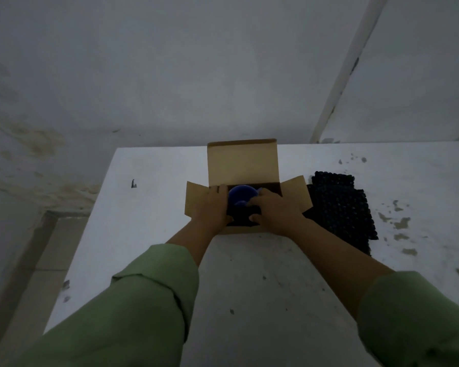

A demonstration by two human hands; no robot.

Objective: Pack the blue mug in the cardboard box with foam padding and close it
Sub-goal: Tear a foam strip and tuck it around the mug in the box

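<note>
The blue mug [242,195] sits mouth-up inside the open cardboard box [243,165], which stands toward the far middle of the worktop [149,234]. Dark foam lining [243,217] shows around the mug on its near side. The box's far lid flap stands upright and the 2 side flaps are splayed outward.

The left hand [212,206] lies over the box's left edge, fingers together and laid flat beside the mug; whether they touch the mug I cannot tell. The right hand [274,209] reaches in from the right, fingers [260,193] curled over the mug's right rim, thumb low against the foam.

The step in hand looks like seating the mug in its padding. To do it well, press the mug straight down until it bottoms out, keep it centred so foam surrounds it evenly, and steady the box wall with the left hand so the box does not slide.

Just right of the box, 1 loose sheet of black bumpy foam [339,207] lies on the worktop, probably the top layer. It should go over the mug before the side flaps and then the far lid fold down.
</note>
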